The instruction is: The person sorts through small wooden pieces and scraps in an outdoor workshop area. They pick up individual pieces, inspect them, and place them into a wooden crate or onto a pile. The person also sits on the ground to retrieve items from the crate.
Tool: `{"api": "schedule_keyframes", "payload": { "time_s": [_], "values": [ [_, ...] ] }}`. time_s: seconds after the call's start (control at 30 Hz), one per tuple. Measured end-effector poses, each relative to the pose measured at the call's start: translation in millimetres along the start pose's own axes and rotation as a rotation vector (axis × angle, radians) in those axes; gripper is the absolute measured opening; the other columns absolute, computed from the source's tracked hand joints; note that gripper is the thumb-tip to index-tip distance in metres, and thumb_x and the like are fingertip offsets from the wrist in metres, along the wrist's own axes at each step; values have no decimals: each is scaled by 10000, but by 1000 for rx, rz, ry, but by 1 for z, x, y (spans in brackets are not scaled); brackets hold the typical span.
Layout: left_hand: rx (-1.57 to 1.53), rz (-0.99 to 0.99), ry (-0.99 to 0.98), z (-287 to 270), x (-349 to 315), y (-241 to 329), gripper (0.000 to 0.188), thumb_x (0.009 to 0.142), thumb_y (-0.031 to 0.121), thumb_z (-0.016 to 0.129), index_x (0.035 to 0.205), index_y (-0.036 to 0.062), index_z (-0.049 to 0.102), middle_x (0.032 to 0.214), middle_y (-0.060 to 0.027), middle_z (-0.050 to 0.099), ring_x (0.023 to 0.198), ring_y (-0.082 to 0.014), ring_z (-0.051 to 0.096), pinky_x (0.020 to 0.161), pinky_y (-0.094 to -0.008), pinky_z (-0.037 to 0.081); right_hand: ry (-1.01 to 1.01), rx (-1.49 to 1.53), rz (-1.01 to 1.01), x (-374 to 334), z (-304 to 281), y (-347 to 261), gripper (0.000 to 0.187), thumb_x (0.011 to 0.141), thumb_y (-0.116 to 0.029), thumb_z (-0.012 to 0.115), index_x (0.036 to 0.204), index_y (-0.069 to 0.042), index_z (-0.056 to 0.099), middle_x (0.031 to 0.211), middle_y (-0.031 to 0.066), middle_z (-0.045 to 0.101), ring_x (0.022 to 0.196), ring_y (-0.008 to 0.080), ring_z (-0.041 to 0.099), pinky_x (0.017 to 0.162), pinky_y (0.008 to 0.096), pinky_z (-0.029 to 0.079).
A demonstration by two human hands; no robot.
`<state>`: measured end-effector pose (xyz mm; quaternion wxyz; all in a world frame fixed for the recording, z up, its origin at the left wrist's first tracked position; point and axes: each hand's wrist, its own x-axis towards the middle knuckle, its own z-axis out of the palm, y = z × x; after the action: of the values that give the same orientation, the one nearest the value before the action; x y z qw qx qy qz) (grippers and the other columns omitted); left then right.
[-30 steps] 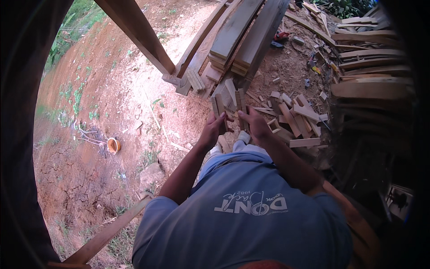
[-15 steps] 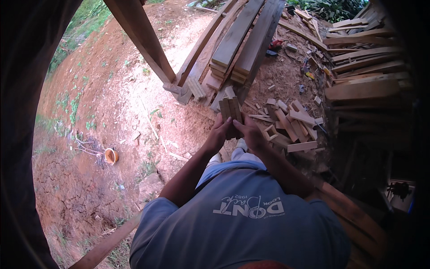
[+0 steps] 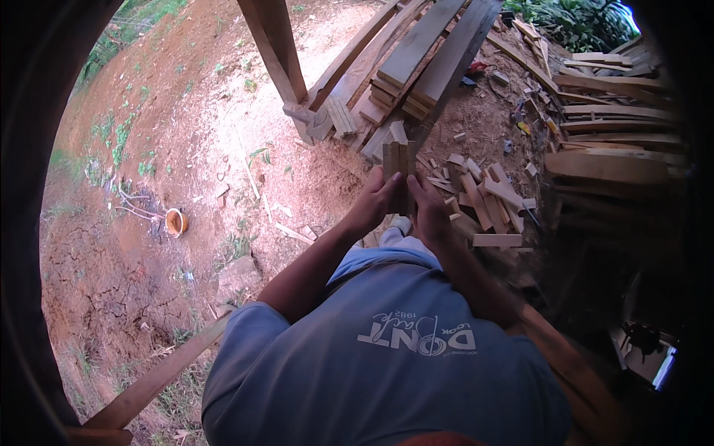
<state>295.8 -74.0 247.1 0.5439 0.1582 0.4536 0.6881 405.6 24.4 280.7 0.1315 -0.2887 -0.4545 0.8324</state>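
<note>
Between my two hands is a small bundle of short wooden blocks (image 3: 399,160), held upright in front of me with their long sides together. My left hand (image 3: 377,197) grips the bundle's left side, its thumb on the near face. On the opposite side my right hand (image 3: 428,204) presses against the wood, fingers mostly hidden behind it. Just beyond the blocks lies the near end of a bench stacked with long planks (image 3: 416,48). A short grooved wood piece (image 3: 341,119) rests on the bench's left corner.
A heap of wood offcuts (image 3: 491,197) lies on the ground to the right, with stacked timber (image 3: 610,167) beyond it. An upright post (image 3: 275,52) stands at the bench's left. Far left, an orange bucket (image 3: 176,222) sits on bare soil. A wooden rail (image 3: 160,372) crosses at lower left.
The view has shifted, so the bench and offcuts sit differently in the picture. Both hands still hold the blocks, which now stand straighter.
</note>
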Motion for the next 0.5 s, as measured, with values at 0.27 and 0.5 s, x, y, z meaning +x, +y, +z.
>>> {"api": "schedule_keyframes", "payload": {
  "time_s": [0.27, 0.5],
  "values": [
    [23, 73, -4, 2, -1, -7, 342, 1093, 270, 460, 1338, 30, 462, 1190, -65, 595, 1093, -111, 590, 938, -289, 497, -28, 20, -68, -5, 0, 1, 377, 1094, -248, 433, 1368, 7, 483, 1257, 115, 602, 1172, 163, 589, 1037, 326, 446],
    [150, 172, 72, 8, -6, -10, 304, 1083, 286, 486, 1209, 10, 459, 1063, -72, 561, 948, -108, 552, 826, -284, 493, 26, -19, -69, -14, 4, 0, 378, 1095, -249, 435, 1365, 11, 486, 1249, 108, 606, 1143, 154, 597, 1011, 308, 458]
  ]
}}
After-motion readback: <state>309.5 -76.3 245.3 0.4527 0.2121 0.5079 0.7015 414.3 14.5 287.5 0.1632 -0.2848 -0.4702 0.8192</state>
